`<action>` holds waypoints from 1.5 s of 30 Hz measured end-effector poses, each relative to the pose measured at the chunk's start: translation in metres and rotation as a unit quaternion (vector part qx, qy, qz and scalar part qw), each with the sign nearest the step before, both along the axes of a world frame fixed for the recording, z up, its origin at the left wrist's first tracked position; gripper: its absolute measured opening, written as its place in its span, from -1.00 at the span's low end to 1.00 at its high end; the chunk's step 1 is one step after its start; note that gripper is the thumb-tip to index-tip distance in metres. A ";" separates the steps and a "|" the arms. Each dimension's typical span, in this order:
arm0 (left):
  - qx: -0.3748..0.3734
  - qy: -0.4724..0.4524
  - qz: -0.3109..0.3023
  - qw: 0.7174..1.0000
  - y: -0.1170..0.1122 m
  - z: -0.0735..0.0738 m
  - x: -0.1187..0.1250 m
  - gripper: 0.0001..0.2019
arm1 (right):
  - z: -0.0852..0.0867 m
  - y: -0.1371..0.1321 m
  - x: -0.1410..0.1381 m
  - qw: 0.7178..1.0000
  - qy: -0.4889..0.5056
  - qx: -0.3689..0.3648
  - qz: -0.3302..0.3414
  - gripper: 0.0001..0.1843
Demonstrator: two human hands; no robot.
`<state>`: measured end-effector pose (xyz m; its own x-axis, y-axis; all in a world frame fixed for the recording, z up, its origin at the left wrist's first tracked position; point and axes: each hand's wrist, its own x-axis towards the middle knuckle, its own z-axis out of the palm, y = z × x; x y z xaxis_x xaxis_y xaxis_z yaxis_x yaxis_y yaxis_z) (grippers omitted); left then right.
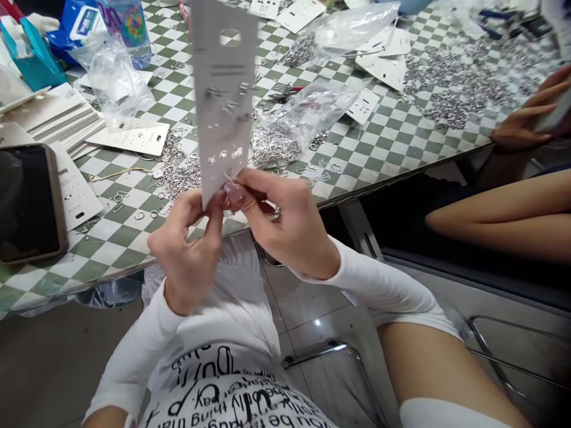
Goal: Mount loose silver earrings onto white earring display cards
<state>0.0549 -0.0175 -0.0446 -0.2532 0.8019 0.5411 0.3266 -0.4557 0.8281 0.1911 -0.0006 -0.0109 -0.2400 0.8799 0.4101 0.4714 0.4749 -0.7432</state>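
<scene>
A long white earring card [225, 77], with an oval hang hole and several small metal pieces fixed on it, stands upright above the table's front edge. My left hand [191, 238] pinches its lower end between thumb and fingers. At the card's lower right edge, my right hand [285, 217] is closed, thumb and index finger pressed together at a tiny pale piece too small to name. Behind the card lie loose silver metal rings and links [181, 172] and a heap of silver clips [274, 145] partly under a clear plastic bag [312, 113].
A phone [31, 202] lies at the left beside stacked white cards [66, 119]. A bottle [127, 30] stands behind. Pliers [289, 94] and more metal parts [459, 83] cover the checkered table [357, 157]. Another person's hand [535, 113] is at the right.
</scene>
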 end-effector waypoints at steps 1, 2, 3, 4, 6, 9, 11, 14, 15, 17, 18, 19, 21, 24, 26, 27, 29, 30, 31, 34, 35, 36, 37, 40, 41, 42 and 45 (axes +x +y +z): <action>-0.003 -0.007 -0.005 1.000 0.001 0.002 -0.001 -0.88 | 0.001 0.004 0.006 0.997 0.031 -0.048 0.049 -0.60; -0.006 -0.019 -0.013 1.000 0.001 0.004 -0.003 -0.88 | 0.002 0.009 0.013 0.991 0.049 -0.090 0.091 -0.54; -0.007 -0.030 -0.024 0.999 0.001 0.007 -0.005 -0.88 | 0.004 0.015 0.019 0.983 0.052 -0.126 0.121 -0.49; -0.008 -0.039 -0.035 0.999 0.000 0.009 -0.006 -0.87 | 0.005 0.022 0.025 0.977 0.055 -0.150 0.139 -0.44; -0.011 -0.044 -0.050 0.998 -0.001 0.013 -0.009 -0.85 | 0.008 0.034 0.031 0.966 0.079 -0.198 0.145 -0.38; -0.034 -0.040 -0.068 0.996 -0.001 0.015 -0.010 -0.84 | 0.010 0.046 0.026 0.939 0.138 -0.256 0.183 -0.41; -0.033 -0.040 -0.078 0.996 -0.001 0.014 -0.011 -0.82 | 0.009 0.050 0.019 0.919 0.160 -0.281 0.224 -0.48; -0.026 -0.053 -0.089 0.994 0.000 0.013 -0.012 -0.78 | 0.005 0.054 0.013 0.905 0.165 -0.299 0.253 -0.57; -0.030 -0.059 -0.093 0.993 0.000 0.013 -0.013 -0.79 | 0.003 0.055 0.012 0.904 0.165 -0.301 0.254 -0.58; -0.043 -0.066 -0.094 0.992 0.000 0.012 -0.013 -0.82 | 0.002 0.055 0.012 0.904 0.170 -0.302 0.251 -0.60; -0.047 -0.067 -0.092 0.992 0.000 0.012 -0.012 -0.83 | 0.001 0.055 0.012 0.904 0.177 -0.302 0.245 -0.60; -0.049 -0.067 -0.087 0.993 -0.001 0.012 -0.012 -0.85 | 0.000 0.053 0.011 0.905 0.188 -0.300 0.237 -0.60; -0.068 -0.064 -0.076 0.993 -0.002 0.013 -0.011 -0.89 | -0.002 0.049 0.010 0.910 0.209 -0.289 0.213 -0.59; -0.103 -0.067 -0.076 0.990 -0.005 0.014 -0.009 -0.92 | -0.007 0.043 0.006 0.933 0.228 -0.226 0.162 -0.61; -0.111 -0.080 -0.083 0.987 -0.006 0.015 -0.008 -0.94 | -0.012 0.041 0.005 0.948 0.229 -0.180 0.129 -0.65; -0.112 -0.087 -0.087 0.986 -0.006 0.015 -0.008 -0.95 | -0.013 0.041 0.005 0.952 0.229 -0.167 0.119 -0.65; -0.118 -0.096 -0.094 0.984 -0.006 0.015 -0.008 -0.97 | -0.015 0.040 0.007 0.952 0.232 -0.167 0.112 -0.64; -0.119 -0.098 -0.097 0.983 -0.005 0.015 -0.007 -0.96 | -0.015 0.040 0.009 0.949 0.236 -0.174 0.114 -0.64; -0.118 -0.098 -0.100 0.983 -0.004 0.015 -0.008 -0.94 | -0.016 0.040 0.010 0.946 0.242 -0.181 0.118 -0.64; -0.103 -0.093 -0.098 0.985 0.001 0.013 -0.010 -0.89 | -0.017 0.037 0.012 0.939 0.261 -0.189 0.121 -0.67; -0.104 -0.090 -0.096 0.986 0.003 0.011 -0.011 -0.87 | -0.017 0.036 0.011 0.939 0.264 -0.187 0.120 -0.67; -0.110 -0.087 -0.096 0.985 0.005 0.010 -0.012 -0.87 | -0.018 0.035 0.010 0.939 0.264 -0.184 0.118 -0.68; -0.120 -0.085 -0.096 0.985 0.007 0.007 -0.013 -0.87 | -0.018 0.034 0.009 0.942 0.262 -0.177 0.115 -0.69; -0.108 -0.094 -0.086 0.986 0.010 0.001 -0.011 -0.87 | -0.016 0.030 0.005 0.968 0.228 -0.089 0.057 -0.76; -0.080 -0.100 -0.072 0.989 0.009 -0.001 -0.010 -0.81 | -0.015 0.028 0.002 0.978 0.203 -0.032 0.017 -0.79; -0.049 -0.104 -0.065 0.991 0.008 -0.003 -0.007 -0.75 | -0.015 0.025 -0.001 0.985 0.167 0.033 -0.024 -0.82; -0.024 -0.108 -0.104 0.988 0.004 -0.005 -0.001 -0.65 | -0.016 0.015 -0.010 0.985 0.052 0.158 -0.041 -0.89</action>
<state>0.0542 -0.0131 -0.0494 -0.1856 0.8719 0.4532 0.0432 -0.4535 0.8902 0.1816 0.0148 -0.0265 -0.1164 0.7186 0.6857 0.4468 0.6545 -0.6100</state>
